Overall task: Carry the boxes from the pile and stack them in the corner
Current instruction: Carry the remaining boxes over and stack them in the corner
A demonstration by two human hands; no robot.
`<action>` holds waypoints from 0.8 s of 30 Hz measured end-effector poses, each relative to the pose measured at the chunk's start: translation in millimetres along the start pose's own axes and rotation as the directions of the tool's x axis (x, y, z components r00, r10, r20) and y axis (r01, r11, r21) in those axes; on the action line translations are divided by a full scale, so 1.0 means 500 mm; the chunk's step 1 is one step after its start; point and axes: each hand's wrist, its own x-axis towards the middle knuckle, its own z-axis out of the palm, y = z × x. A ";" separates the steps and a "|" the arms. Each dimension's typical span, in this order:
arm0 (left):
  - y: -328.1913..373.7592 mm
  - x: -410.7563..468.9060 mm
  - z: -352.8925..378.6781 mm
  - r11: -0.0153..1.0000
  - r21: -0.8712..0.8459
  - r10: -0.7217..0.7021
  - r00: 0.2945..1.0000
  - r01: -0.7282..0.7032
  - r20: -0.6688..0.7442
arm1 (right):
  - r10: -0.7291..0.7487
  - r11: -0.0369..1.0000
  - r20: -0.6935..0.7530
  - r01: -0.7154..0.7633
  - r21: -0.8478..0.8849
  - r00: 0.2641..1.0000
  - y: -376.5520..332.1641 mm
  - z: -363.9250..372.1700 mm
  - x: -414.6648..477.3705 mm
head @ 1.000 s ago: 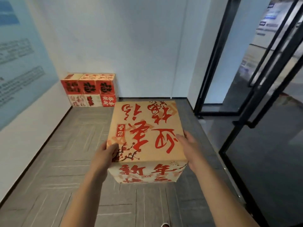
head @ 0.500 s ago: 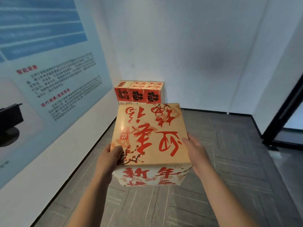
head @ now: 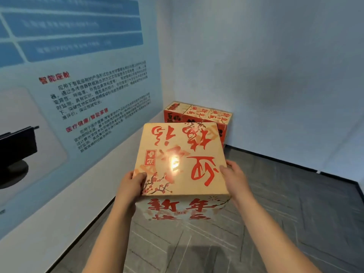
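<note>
Holding: box (head: 181, 160), tan with red print, carried above floor (head: 285, 213); left hand (head: 131, 186) and right hand (head: 235, 178), each grip clamped on its sides. Stack (head: 197, 113) in corner (head: 171, 75), just beyond.

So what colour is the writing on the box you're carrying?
Red, printed on the tan box; the head view shows it best.

A blue printed poster (head: 78, 75) covers the left wall above grey patterned floor (head: 295, 223).
</note>
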 end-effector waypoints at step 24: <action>0.442 0.887 0.348 0.982 0.146 0.120 0.993 -0.120 0.009 | 0.004 0.985 0.024 -0.008 0.172 1.000 -0.272 0.216 1.001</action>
